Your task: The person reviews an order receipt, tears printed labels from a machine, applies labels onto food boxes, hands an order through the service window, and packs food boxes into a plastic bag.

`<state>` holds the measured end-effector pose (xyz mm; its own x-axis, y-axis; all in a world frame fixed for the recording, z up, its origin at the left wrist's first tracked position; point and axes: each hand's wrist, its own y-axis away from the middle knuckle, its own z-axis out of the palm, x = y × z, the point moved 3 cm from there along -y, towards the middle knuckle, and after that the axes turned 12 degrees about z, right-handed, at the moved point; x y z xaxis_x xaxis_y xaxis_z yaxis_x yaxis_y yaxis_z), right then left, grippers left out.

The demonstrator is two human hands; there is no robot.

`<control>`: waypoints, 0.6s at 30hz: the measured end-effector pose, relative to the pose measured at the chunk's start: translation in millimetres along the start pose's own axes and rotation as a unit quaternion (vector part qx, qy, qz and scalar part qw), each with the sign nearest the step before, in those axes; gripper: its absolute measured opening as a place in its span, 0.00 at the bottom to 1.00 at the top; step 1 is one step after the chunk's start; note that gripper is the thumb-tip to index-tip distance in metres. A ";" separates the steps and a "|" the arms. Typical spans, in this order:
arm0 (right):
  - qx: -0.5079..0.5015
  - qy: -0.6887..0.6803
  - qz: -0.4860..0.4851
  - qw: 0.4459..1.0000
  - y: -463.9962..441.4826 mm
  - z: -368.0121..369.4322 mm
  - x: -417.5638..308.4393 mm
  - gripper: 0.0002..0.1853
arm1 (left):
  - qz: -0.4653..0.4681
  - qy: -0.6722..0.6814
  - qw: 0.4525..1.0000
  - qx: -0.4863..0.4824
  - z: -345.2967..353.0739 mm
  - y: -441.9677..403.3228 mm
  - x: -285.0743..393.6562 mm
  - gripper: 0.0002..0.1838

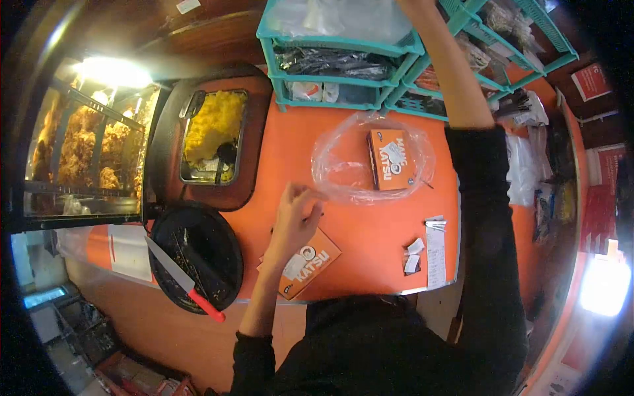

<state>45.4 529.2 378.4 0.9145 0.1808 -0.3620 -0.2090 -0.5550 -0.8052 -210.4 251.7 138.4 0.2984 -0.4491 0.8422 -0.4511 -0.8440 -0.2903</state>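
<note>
My left hand (298,218) is raised over the orange table, its fingers bent and apart, holding nothing. Just below it lies an orange box (310,264) marked KATSU, partly covered by the hand and forearm. Farther forward, a second box (395,160) lies within a clear plastic bag (337,162) spread on the table. My right arm stretches up to the teal drawer rack (337,92). My right hand (417,5) is at the top edge of the view, near the upper tray of clear plastic bags (330,21); its fingers are cut off.
A red-handled knife (175,270) rests on a round black board (218,247) at the left. Beyond it are a tray of yellow food (214,132) and a lit glass cabinet (86,145). A paper receipt (436,257) lies near the table's right edge.
</note>
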 end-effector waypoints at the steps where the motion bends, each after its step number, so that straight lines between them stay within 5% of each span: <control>1: 0.035 -0.085 -0.006 0.996 30.4 -37.0 -20.9 0.15 | -0.005 0.000 1.000 -0.002 5.2 -7.8 -10.5 0.09; 3: 0.097 -0.108 -0.122 0.982 91.5 -82.1 -34.1 0.14 | 0.035 -0.084 0.995 -0.028 20.2 -25.1 -36.3 0.12; 4: -0.086 0.094 -0.051 0.991 118.9 -90.6 -42.3 0.12 | 0.034 -0.084 0.995 -0.029 29.0 -35.4 -50.3 0.12; 5: -0.275 0.302 -0.048 0.912 152.9 -100.7 -48.5 0.12 | -0.015 -0.101 0.992 -0.079 42.2 -47.0 -65.9 0.14; 6: -0.209 0.095 -0.146 0.962 211.9 -82.0 -15.8 0.08 | -0.063 -0.117 0.982 -0.131 52.7 -58.5 -77.3 0.16; 7: -0.155 -0.077 -0.275 0.946 273.1 -65.7 17.4 0.04 | -0.061 -0.118 0.982 -0.136 59.3 -68.7 -80.1 0.16; 8: -0.124 -0.067 -0.328 0.934 310.7 -64.5 14.9 0.06 | -0.102 -0.192 0.958 -0.185 66.5 -77.0 -84.7 0.24; 10: -0.403 0.006 -0.210 0.891 381.5 -35.5 34.7 0.11 | -0.140 -0.266 0.923 -0.240 85.9 -81.1 -125.1 0.31; 13: -0.520 0.113 -0.145 0.834 435.5 -17.9 54.5 0.14 | -0.029 -0.211 0.958 -0.192 106.3 -77.8 -203.3 0.45; 14: -0.523 0.109 -0.141 0.833 439.3 -20.1 53.1 0.14 | -0.061 -0.163 0.963 -0.208 99.6 -78.2 -194.9 0.49; 16: -0.523 0.099 0.015 0.847 435.9 -24.0 51.5 0.15 | -0.098 -0.117 0.962 -0.225 84.6 -78.2 -175.6 0.52; 18: -0.470 0.052 0.013 0.881 405.1 -53.9 13.2 0.17 | -0.078 0.009 0.969 -0.233 71.6 -79.5 -156.3 0.53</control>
<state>-8.5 263.0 72.8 0.9504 0.1098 -0.2911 0.1041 -0.9939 -0.0352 -160.9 367.9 -2.7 0.3807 -0.3178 0.8684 -0.7340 -0.6751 0.0747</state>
